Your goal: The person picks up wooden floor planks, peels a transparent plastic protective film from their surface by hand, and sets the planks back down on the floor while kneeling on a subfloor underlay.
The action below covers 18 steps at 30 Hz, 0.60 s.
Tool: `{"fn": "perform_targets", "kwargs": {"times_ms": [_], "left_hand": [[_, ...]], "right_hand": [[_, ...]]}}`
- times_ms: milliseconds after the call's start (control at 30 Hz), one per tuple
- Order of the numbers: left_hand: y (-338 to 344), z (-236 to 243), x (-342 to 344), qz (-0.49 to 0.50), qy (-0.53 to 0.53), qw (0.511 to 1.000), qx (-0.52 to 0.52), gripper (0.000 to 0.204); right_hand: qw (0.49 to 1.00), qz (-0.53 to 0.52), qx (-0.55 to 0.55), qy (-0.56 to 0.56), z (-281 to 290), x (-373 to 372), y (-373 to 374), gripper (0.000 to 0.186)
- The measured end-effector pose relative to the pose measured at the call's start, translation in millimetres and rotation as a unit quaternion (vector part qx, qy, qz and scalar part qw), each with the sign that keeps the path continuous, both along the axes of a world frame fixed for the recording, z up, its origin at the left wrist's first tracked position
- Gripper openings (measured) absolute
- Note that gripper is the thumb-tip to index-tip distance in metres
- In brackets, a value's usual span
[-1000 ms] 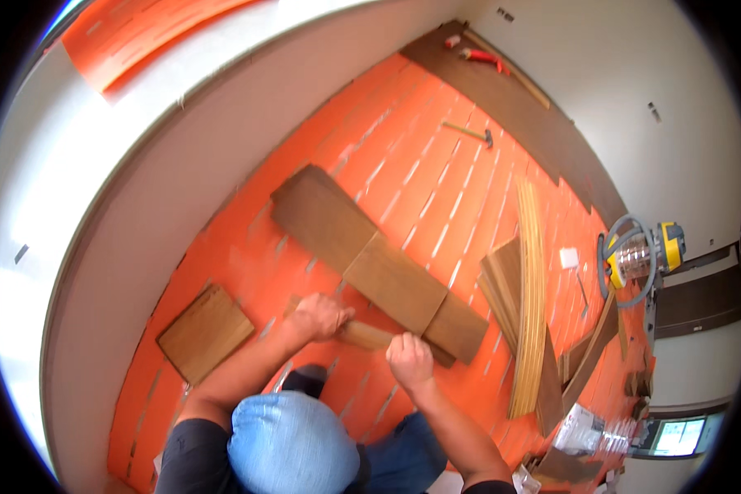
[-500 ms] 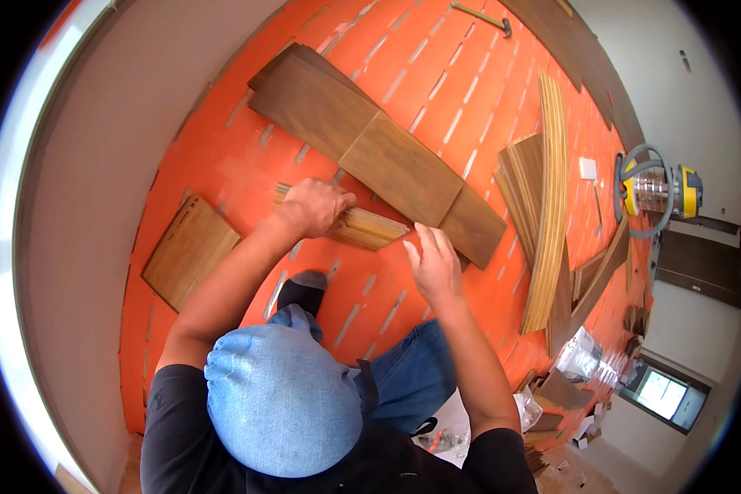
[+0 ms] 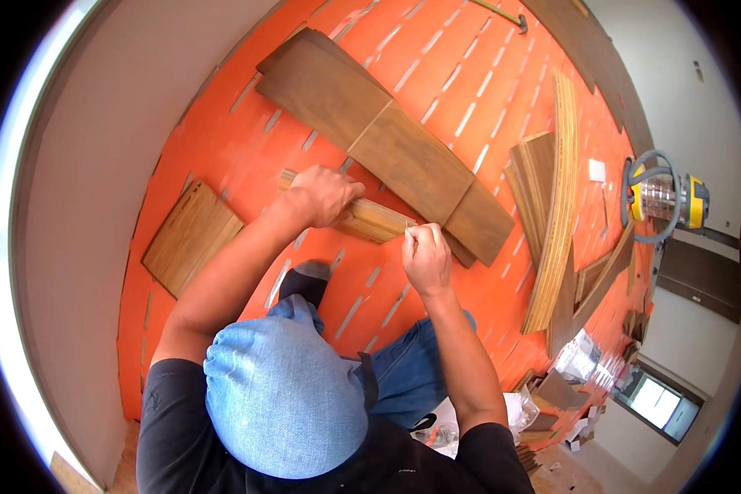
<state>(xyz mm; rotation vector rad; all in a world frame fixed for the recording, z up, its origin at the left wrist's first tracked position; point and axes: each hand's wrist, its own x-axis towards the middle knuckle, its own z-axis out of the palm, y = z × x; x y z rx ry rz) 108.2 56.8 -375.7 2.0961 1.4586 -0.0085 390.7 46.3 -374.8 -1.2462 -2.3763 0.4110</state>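
My left hand (image 3: 325, 196) is wrapped over a short wooden floorboard piece (image 3: 376, 221), holding it above the orange underlay with its layered edge showing. At the right end of that piece, my right hand (image 3: 427, 258) is closed, thumb and fingers pinched together. What lies in the pinch, if anything, is too small to make out. Just beyond both hands, long brown floorboards (image 3: 403, 160) lie overlapping on the underlay. A wide, lighter board piece (image 3: 191, 237) rests on the floor left of my left forearm.
Long boards (image 3: 553, 206) are stacked to the right, one on its edge. A hammer (image 3: 502, 12) lies at the far side. A yellow and grey vacuum cleaner (image 3: 665, 198) with a hose stands at the far right. The wall (image 3: 82, 214) runs along my left.
My right hand's fingers have gone from spread apart to pinched at the right end of the piece. The left hand keeps its hold. The view has shifted slightly.
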Motion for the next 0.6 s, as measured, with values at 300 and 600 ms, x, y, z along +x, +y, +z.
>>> {"fn": "perform_targets", "kwargs": {"times_ms": [300,600], "left_hand": [[3,-26,-13,0.011,-0.05,0.995,0.09,0.036],[-15,-13,15,-0.054,-0.023,0.998,0.01,0.051]], "right_hand": [[0.99,-0.007,-0.086,-0.115,28,-1,19,0.031],[0.946,0.046,-0.061,-0.315,39,-4,27,0.041]]}}
